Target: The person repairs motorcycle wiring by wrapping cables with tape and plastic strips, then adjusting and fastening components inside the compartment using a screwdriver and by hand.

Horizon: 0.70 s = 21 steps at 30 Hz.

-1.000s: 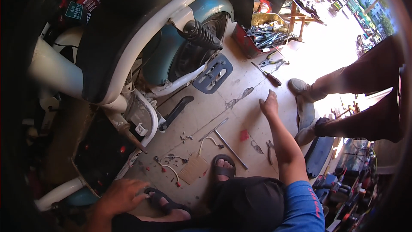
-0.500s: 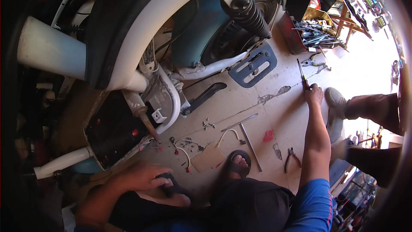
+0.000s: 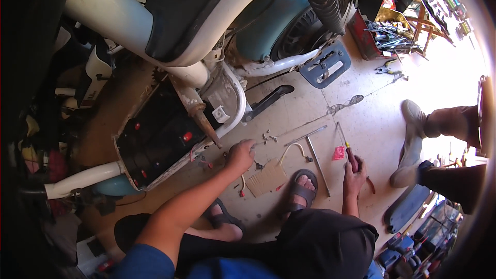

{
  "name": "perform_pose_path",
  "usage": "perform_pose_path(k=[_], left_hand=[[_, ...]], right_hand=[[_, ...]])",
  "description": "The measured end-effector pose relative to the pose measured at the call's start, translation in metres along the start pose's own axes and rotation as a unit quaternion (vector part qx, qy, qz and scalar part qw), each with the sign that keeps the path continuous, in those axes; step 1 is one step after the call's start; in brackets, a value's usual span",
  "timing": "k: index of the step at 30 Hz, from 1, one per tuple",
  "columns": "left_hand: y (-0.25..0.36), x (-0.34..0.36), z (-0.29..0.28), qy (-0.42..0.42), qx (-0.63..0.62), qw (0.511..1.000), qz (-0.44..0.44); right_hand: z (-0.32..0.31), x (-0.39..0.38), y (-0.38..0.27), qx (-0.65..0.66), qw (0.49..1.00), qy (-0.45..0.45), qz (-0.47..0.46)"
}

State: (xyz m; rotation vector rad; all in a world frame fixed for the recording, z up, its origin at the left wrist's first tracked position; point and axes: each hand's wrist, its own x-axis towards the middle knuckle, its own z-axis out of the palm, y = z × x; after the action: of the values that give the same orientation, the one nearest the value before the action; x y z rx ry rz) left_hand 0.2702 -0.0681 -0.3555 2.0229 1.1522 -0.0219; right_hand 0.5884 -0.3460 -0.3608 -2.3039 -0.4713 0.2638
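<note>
In my right hand [image 3: 354, 175] is a screwdriver [image 3: 353, 160] with a dark red handle, its long shaft pointing up and left over the floor. My left hand [image 3: 241, 156] is low over the floor, fingers drawn together beside a scatter of small screws [image 3: 267, 136]; whatever lies between the fingertips is hidden. Below that hand are a piece of brown cardboard [image 3: 266, 176] and a pale cable [image 3: 294, 146]. A T-shaped metal wrench [image 3: 317, 164] rests between my hands. Pliers with a red handle [image 3: 371, 186] are partly covered by my right hand.
A white and teal scooter [image 3: 222, 13] fills the upper left, its black battery compartment [image 3: 155, 134] exposed. A red toolbox [image 3: 364, 39] full of tools stands far right, near yellow-handled pliers [image 3: 385, 68]. Another person's shoes [image 3: 413, 119] are at the right. Red plastic [image 3: 338, 153] lies nearby.
My right hand has drawn back toward me with the screwdriver. My left hand has moved from beside my left foot out toward the screws. The view has shifted.
</note>
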Motion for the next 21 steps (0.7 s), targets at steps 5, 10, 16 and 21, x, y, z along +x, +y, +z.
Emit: perform_pose_path(k=[5,10,16,21], left_hand=[[-0.037,0.056,0.042,0.084,0.023,0.995,0.056],[-0.038,0.065,0.052,0.038,0.04,0.992,0.111],[-0.05,0.074,0.055,0.043,0.101,0.984,0.14],[-0.021,0.039,0.054,0.024,0.062,0.995,0.077]], right_hand=[[-0.032,-0.058,-0.042,0.14,0.99,-0.001,0.03],[-0.034,-0.047,-0.062,0.203,0.979,-0.006,0.025],[-0.027,-0.023,-0.121,0.238,0.97,-0.037,-0.018],[-0.062,-0.024,-0.17,0.303,0.952,-0.047,-0.023]])
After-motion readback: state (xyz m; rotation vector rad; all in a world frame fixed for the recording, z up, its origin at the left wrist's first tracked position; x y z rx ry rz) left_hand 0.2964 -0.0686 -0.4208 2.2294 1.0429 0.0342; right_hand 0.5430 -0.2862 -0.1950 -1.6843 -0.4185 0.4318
